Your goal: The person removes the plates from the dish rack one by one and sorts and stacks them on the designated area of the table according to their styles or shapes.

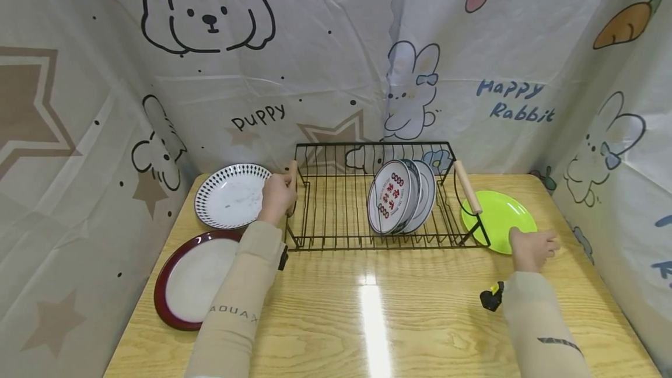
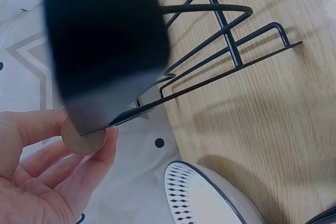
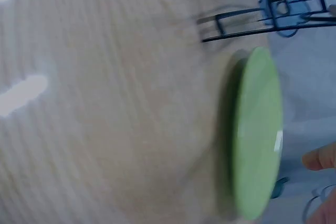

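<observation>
My left hand [image 1: 277, 196] grips the left wooden handle [image 2: 84, 136] of a black wire dish rack [image 1: 336, 242], the thumb on one side and fingers curled round the other. My right hand [image 1: 532, 249] is over the right edge of a bright green plate [image 1: 496, 214], which lies on the table right of the rack. In the right wrist view, a fingertip [image 3: 317, 158] shows apart from the green plate, with nothing held. Several dishes stand on edge in the rack's right half, the front one a white enamel plate [image 1: 389, 197] with red characters.
Left of the rack lies a white dish [image 1: 231, 197] with a black diamond-patterned rim. Nearer me is a white plate with a dark red rim [image 1: 170, 290], partly covered by my left sleeve. A printed cloth [image 1: 336, 74] walls the wooden table [image 1: 420, 319] at the back and sides.
</observation>
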`<action>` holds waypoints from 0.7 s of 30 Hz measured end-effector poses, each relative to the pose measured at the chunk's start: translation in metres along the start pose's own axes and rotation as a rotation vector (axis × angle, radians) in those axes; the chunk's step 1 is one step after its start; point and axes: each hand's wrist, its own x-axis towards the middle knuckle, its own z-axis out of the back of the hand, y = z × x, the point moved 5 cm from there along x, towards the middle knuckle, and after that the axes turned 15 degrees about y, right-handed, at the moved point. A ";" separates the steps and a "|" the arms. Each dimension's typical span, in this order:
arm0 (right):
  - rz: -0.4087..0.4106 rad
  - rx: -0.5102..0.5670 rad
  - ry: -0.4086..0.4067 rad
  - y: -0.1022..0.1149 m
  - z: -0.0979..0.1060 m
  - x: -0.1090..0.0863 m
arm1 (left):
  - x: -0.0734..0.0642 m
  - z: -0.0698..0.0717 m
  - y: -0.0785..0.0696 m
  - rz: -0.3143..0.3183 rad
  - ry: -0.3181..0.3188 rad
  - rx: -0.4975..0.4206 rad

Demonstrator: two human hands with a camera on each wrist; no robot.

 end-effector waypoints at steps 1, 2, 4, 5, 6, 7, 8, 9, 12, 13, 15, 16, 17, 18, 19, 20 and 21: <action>0.026 -0.002 -0.027 0.006 0.003 -0.001 | 0.000 0.000 0.000 -0.002 -0.002 0.002; 0.055 0.000 -0.059 0.012 0.005 -0.002 | 0.000 0.000 0.000 -0.002 -0.004 0.003; 0.128 0.002 -0.134 0.027 0.011 -0.006 | 0.000 0.000 0.000 0.002 -0.004 -0.002; 0.178 0.020 -0.174 0.035 0.013 -0.008 | -0.001 0.000 0.000 0.005 -0.002 -0.005; 0.236 0.044 -0.216 0.043 0.014 -0.011 | 0.000 0.000 0.000 0.007 -0.001 -0.008; 0.292 0.069 -0.252 0.051 0.015 -0.014 | 0.000 0.000 0.001 0.009 0.000 -0.011; 0.363 0.103 -0.282 0.058 0.016 -0.018 | 0.000 0.000 0.001 0.010 0.002 -0.013; 0.427 0.131 -0.303 0.066 0.016 -0.022 | 0.000 0.000 0.001 0.008 0.002 -0.012; 0.606 0.187 -0.335 0.086 0.012 -0.034 | 0.000 0.001 0.001 -0.002 -0.002 0.014; 0.647 0.191 -0.332 0.092 0.010 -0.038 | 0.000 0.001 0.001 -0.004 -0.003 0.020; 0.724 0.177 -0.319 0.102 0.005 -0.044 | 0.000 0.001 0.001 -0.007 -0.004 0.027; 0.759 0.159 -0.313 0.107 0.002 -0.047 | 0.000 0.001 0.001 -0.005 -0.004 0.023; 0.790 0.145 -0.297 0.112 -0.002 -0.050 | 0.000 0.001 0.001 -0.003 -0.003 0.018; 0.816 0.124 -0.281 0.116 -0.006 -0.053 | 0.000 0.001 0.001 -0.001 -0.002 0.014; 0.840 0.107 -0.261 0.119 -0.010 -0.055 | 0.000 0.001 0.001 0.001 0.000 0.009; 0.865 0.088 -0.240 0.123 -0.014 -0.058 | 0.000 0.001 0.000 0.001 0.001 0.009; 0.887 0.068 -0.217 0.126 -0.018 -0.060 | 0.000 0.001 0.000 0.002 0.001 0.008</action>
